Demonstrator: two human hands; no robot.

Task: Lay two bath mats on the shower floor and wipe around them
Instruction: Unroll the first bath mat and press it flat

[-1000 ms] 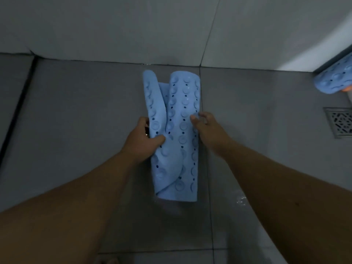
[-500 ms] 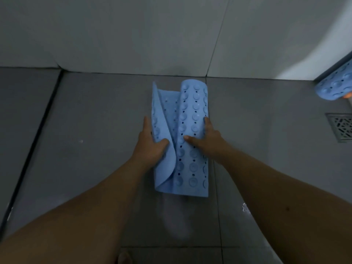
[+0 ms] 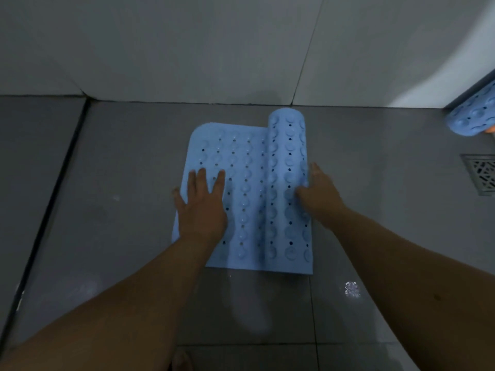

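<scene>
A light blue bath mat [image 3: 249, 199] with holes and suction cups lies on the grey shower floor [image 3: 120, 183], its left part flat and its right part still rolled up. My left hand [image 3: 201, 207] presses flat on the unrolled part with spread fingers. My right hand [image 3: 318, 194] rests against the right side of the roll, thumb on top. A second blue mat [image 3: 474, 116], rolled, lies at the far right against the wall.
A metal floor drain [image 3: 482, 175] sits at the right edge. White tiled walls [image 3: 187, 44] bound the floor at the back. A dark groove [image 3: 51, 204] runs along the floor on the left. Wet patches shine on the tiles near me.
The mat has been unrolled leftward: my left hand went from gripping its free edge to pressing it flat, and my right hand shifted right with the remaining roll.
</scene>
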